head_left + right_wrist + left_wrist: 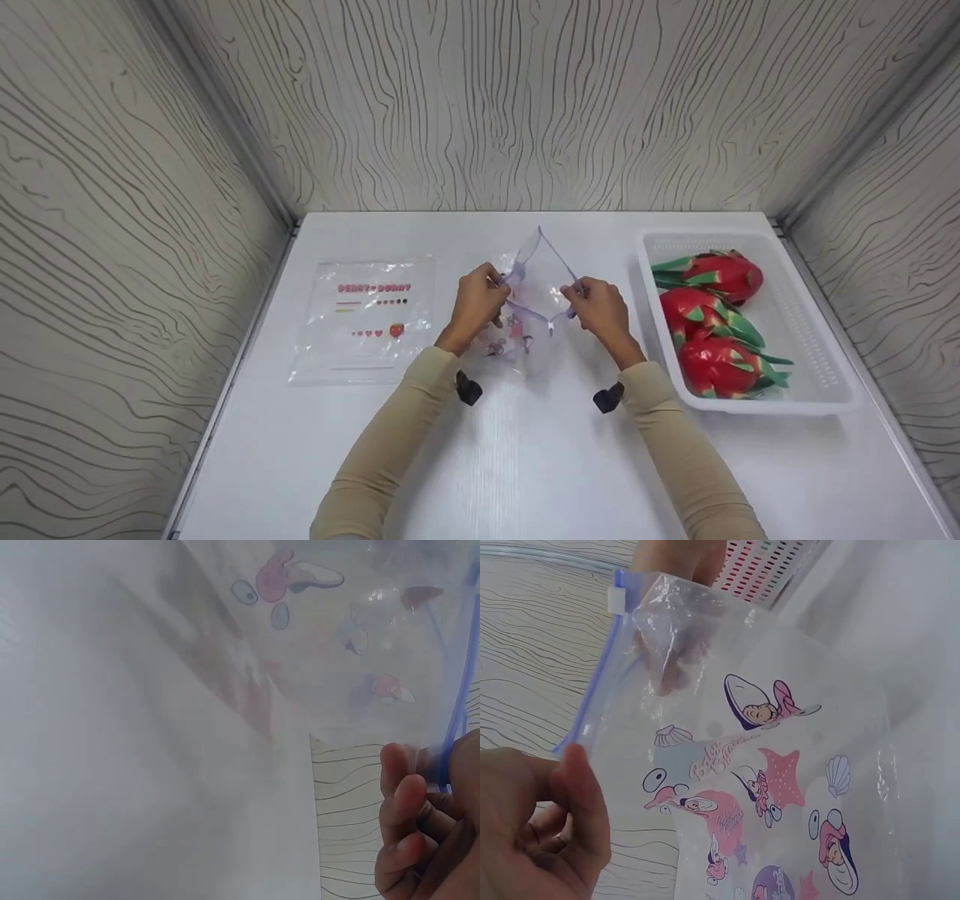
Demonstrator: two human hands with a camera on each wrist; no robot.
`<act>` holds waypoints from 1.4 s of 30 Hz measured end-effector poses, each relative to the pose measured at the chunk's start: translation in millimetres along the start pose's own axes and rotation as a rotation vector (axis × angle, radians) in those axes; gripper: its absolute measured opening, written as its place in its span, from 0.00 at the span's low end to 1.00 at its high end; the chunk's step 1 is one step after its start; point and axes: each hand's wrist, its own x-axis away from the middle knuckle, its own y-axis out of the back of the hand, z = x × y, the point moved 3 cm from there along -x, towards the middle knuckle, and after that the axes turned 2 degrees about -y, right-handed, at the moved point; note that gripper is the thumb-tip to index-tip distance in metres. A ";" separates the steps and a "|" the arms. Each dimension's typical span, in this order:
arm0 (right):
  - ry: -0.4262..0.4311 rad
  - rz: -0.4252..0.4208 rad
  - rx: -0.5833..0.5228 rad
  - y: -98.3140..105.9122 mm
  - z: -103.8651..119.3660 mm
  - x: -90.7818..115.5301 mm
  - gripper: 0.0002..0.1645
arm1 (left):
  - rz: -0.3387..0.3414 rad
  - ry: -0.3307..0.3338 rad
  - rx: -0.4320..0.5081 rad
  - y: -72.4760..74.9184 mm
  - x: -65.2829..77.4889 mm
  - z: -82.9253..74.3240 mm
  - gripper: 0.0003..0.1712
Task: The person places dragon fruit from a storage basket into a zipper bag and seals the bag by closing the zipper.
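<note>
A clear zip bag (780, 765) with pink shell and starfish cartoons and a purple zip edge is held up over the middle of the table. Its mouth (551, 281) is spread into a diamond shape in the head view. My left hand (480, 296) pinches the left side of the mouth. On the opposite side, my right hand (598, 307) pinches the purple rim. The white zip slider (616, 600) sits at one end of the zip. Through the film, nothing shows inside the bag.
At the right stands a white plastic basket (821, 360) with three red dragon fruits (720, 367) along its left side. A second clear bag (360, 315) with red lettering and a strawberry print lies flat at the left. Wood-grain panels (480, 105) enclose the white table (487, 465).
</note>
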 end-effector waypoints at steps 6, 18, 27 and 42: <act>-0.078 0.026 0.009 4.8 -7.7 -2.7 0.18 | -0.017 0.034 0.001 9.1 -1.1 5.5 0.02; -0.130 0.062 0.025 6.8 -12.3 -7.3 0.17 | -0.071 0.027 -0.051 21.6 -3.3 11.6 0.03; -0.113 0.109 0.013 6.2 -10.3 -10.1 0.21 | -0.040 0.009 0.073 19.9 -2.7 7.7 0.05; -0.060 0.150 -0.053 2.2 -8.6 -9.6 0.24 | -0.036 0.070 0.132 8.7 -5.6 2.5 0.06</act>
